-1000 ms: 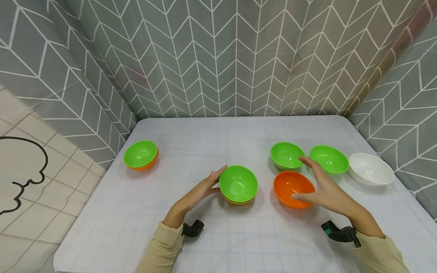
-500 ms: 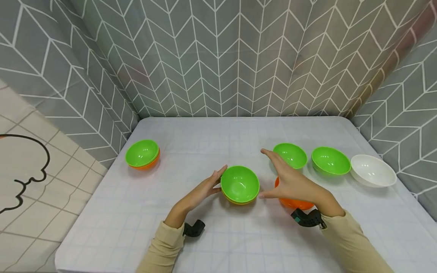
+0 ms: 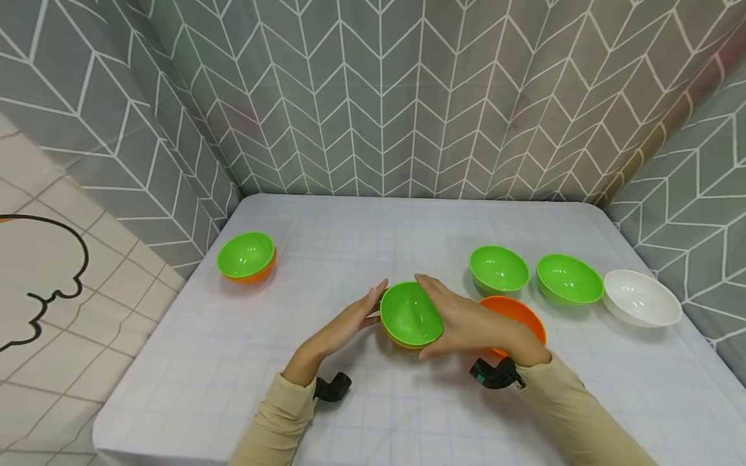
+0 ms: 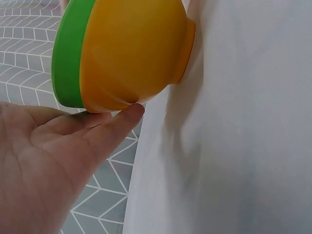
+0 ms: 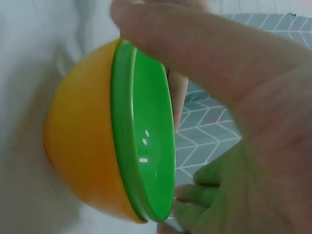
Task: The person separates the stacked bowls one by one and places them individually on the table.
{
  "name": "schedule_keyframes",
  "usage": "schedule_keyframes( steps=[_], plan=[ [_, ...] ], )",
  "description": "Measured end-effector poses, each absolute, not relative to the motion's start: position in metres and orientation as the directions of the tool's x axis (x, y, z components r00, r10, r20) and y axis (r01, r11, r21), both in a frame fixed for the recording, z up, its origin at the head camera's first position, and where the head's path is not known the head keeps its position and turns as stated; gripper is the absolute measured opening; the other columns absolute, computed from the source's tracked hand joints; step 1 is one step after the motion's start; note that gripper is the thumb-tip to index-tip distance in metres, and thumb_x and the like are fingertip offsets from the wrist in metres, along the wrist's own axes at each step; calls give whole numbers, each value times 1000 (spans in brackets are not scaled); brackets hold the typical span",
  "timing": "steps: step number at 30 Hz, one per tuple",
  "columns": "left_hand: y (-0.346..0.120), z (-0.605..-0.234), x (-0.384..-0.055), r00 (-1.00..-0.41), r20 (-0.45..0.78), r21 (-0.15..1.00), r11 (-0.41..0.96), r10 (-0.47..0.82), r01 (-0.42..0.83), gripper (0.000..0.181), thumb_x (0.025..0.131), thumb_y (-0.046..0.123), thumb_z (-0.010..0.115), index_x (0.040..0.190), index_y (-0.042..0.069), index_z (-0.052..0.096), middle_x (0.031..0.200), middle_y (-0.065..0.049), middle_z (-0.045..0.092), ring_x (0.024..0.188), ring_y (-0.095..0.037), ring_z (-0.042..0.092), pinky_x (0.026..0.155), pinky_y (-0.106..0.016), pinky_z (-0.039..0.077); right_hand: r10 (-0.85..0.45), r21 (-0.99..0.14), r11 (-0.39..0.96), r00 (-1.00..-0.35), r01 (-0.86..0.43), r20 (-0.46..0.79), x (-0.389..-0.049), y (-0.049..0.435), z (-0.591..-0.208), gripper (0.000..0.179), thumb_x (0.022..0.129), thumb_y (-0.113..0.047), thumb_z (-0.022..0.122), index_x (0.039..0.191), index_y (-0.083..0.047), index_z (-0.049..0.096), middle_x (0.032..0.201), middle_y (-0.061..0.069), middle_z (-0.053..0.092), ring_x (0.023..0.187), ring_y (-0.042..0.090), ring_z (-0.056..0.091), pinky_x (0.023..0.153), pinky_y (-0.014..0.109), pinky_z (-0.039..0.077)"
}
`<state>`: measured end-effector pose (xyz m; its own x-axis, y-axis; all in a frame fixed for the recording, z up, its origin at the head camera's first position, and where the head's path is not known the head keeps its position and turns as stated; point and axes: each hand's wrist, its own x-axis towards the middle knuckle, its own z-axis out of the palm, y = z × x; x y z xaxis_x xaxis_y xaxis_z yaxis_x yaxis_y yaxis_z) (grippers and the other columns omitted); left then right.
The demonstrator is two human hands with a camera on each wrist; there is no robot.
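A green bowl (image 3: 406, 317) sits nested in a yellow-orange bowl (image 4: 136, 48) on the table, in the middle of the head view. My left hand (image 3: 346, 327) is at the stack's left side, its outstretched fingers touching the outer wall in the left wrist view. From the right, my right hand (image 3: 469, 323) spans the stack with thumb and fingers spread apart, hiding part of the green rim. In the right wrist view its thumb (image 5: 195, 44) overlaps one edge of the stack; whether it presses the bowls is not clear.
An orange bowl (image 3: 515, 310) stands partly hidden behind my right forearm. Behind it are two green bowls, one left (image 3: 499, 268) and one right (image 3: 568, 278), beside a white bowl (image 3: 641, 298). At the far left, another green bowl (image 3: 246, 254) nests in an orange bowl (image 3: 256, 275).
My right hand has moved left from over the orange bowl to the right side of the middle stack. My left hand has stayed beside that stack.
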<state>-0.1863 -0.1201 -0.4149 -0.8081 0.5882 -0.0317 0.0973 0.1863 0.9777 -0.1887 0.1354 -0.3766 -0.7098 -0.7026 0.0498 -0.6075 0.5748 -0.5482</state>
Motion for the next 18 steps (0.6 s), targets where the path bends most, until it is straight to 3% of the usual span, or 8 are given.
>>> schedule_keyframes(
  steps=[9,18],
  plan=[
    [-118,-418,-188,-810,-89,978,206,579,40,67,104,52,12,155,10,19,156,-10,26,136,-31,37,104,-43,40,-697,-519,626,-716,-582,-38,-201,134,-380,126,67,-56,83,150,9,14,148,25,31,126,34,46,101,48,41],
    [-116,-417,-187,-806,-109,986,167,582,-13,68,103,54,13,155,10,21,153,-17,30,131,-36,42,103,-45,41,-689,-461,636,-724,-618,20,-205,132,-380,113,61,-58,85,143,1,34,129,8,52,105,20,57,84,40,51]
  ],
)
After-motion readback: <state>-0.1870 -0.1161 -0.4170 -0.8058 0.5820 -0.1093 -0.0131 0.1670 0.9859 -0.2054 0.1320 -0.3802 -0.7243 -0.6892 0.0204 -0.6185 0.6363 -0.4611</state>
